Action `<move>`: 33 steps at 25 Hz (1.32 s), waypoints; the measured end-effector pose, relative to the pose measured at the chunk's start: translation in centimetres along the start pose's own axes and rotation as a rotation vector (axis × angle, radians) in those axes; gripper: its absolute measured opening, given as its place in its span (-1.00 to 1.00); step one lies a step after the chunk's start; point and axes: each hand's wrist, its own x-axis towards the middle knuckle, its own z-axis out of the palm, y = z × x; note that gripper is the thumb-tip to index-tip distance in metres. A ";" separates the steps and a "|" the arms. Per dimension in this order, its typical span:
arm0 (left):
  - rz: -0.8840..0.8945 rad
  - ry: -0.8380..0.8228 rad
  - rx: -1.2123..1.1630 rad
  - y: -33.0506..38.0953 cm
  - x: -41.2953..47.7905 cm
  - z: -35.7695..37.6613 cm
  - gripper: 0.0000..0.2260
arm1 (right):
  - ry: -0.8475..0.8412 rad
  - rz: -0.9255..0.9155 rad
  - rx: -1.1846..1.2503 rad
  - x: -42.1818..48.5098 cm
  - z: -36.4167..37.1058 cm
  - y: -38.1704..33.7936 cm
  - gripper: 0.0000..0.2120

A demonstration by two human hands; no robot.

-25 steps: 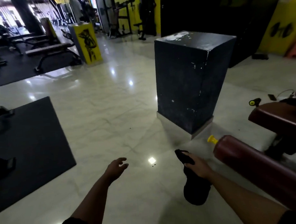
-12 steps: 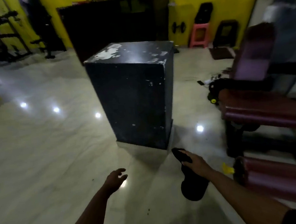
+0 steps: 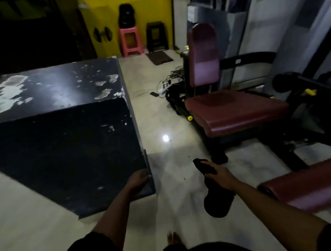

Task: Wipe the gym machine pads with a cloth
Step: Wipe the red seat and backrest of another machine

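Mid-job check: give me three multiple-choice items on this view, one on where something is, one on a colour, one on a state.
1. Where is the black cloth?
A. Lying on the seat pad
B. Hanging from the right hand
C. Draped over the black block

2. What colour is the seat pad of the machine?
A. Maroon
B. Blue
C. Green

3. What is the left hand doing?
A. Gripping the cloth
B. Resting on the pink stool
C. Empty, low in front of the black block's corner

Answers:
1. B: the right hand is closed on the cloth's top and the rest dangles above the floor.
2. A: the seat and the backrest both show dark red-purple upholstery.
3. C: it holds nothing and sits by the near corner of the black block; contact cannot be told.
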 end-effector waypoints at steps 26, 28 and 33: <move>0.327 -0.050 -0.179 29.5 44.1 -13.9 -0.61 | 0.298 0.101 -0.109 37.6 -21.1 -7.3 -0.51; 0.315 -0.060 -0.255 30.4 47.3 -14.1 -0.54 | 0.312 0.079 -0.092 40.5 -22.9 -7.1 -0.50; 0.382 -0.026 -0.289 34.1 53.7 -15.1 -0.59 | 0.379 0.025 -0.079 47.3 -27.8 -7.0 -0.50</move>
